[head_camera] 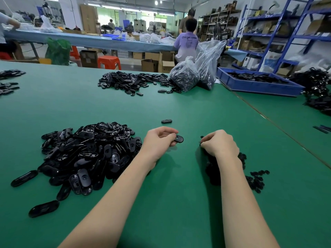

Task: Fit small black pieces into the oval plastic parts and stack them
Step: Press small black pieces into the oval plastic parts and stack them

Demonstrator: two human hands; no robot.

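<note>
Left hand: the left hand (160,140) is over the middle of the green table (179,203), fingers curled round one oval plastic part (179,138); the part's rounded end sticks out past the fingertips on the side toward the right hand.
Right hand: the right hand (219,143) rests knuckles-up near the left hand, apart from it; fingers are curled under, with something small and black at the fingertips, but whether it is pinched I cannot tell.
Small black pieces: a loose heap of small black pieces (256,179) lies on the table under and just behind the right wrist, spreading toward the table's right edge; the forearm hides part of it.
Near pile of ovals: a big pile of oval parts (84,154) lies just left of the left wrist, touching the forearm's side; a few strays lie toward the near left corner.
Single oval: one lone oval part (166,121) lies flat on the table just beyond the left hand, apart from it.
Far pile: a second spread of ovals (132,82) lies along the far edge of the table.
Bags: two clear plastic bags (186,76) of black parts stand at the far edge, touching the far pile.
Blue tray: a blue tray (258,86) with black parts sits at the far right corner.
Left edge: more black parts (9,81) lie at the far left edge.
Background: a person in a purple shirt (186,43) stands beyond the table.
</note>
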